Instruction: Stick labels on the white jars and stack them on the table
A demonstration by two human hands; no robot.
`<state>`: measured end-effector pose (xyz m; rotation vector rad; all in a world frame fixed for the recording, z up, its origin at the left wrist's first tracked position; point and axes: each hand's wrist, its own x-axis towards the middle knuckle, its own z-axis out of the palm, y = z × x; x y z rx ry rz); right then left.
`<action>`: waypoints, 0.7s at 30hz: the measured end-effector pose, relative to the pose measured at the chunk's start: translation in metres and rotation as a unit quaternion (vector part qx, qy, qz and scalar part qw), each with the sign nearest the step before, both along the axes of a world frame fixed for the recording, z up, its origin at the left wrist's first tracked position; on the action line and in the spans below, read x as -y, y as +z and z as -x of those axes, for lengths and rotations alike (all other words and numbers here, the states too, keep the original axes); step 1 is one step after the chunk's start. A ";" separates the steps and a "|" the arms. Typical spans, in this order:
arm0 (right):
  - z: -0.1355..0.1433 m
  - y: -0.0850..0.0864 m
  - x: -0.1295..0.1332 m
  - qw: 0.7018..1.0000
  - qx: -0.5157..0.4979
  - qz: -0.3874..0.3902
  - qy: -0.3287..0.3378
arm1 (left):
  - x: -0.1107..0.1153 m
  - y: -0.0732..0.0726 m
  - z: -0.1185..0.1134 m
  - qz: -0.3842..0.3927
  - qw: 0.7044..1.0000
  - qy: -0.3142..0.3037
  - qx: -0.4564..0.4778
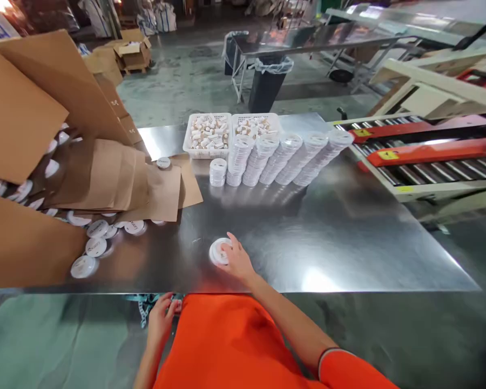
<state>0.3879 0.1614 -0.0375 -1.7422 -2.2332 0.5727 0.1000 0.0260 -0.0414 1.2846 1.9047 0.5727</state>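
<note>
My right hand [238, 259] is wrapped round a short stack of round white lids [218, 252] near the front edge of the steel table [267, 227]. Below that edge, my left hand [164, 316] hangs with its fingers curled by a small white piece and some teal straps [142, 310]; what it grips is too small to make out. Tall stacks of white round pieces [277, 159] stand in a slanting row further back, with a shorter stack [217, 172] at their left end. Loose printed round pieces [96, 247] lie at the left.
Two white baskets [187, 145] of small white and tan pieces stand at the table's back. A large open cardboard box [28, 243] with brown paper sheets [162, 194] fills the left side. A roller conveyor [425, 173] adjoins at the right. A dark bin [265, 86] stands beyond.
</note>
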 end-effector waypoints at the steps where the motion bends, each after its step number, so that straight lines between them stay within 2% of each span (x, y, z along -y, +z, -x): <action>1: 0.000 -0.001 0.001 1.000 -0.006 -0.003 -0.001 | 0.003 -0.001 0.000 0.004 1.000 0.000 -0.003; 10: 0.002 -0.018 0.008 0.996 -0.063 -0.068 -0.017 | 0.035 -0.009 0.018 0.038 0.998 0.042 -0.008; 18: 0.006 -0.024 0.013 0.987 -0.098 -0.122 -0.045 | 0.043 -0.014 0.021 0.032 0.998 0.046 0.010; 21: 0.010 -0.022 0.012 0.989 -0.090 -0.109 -0.047 | 0.031 -0.009 0.020 0.014 0.999 0.031 0.024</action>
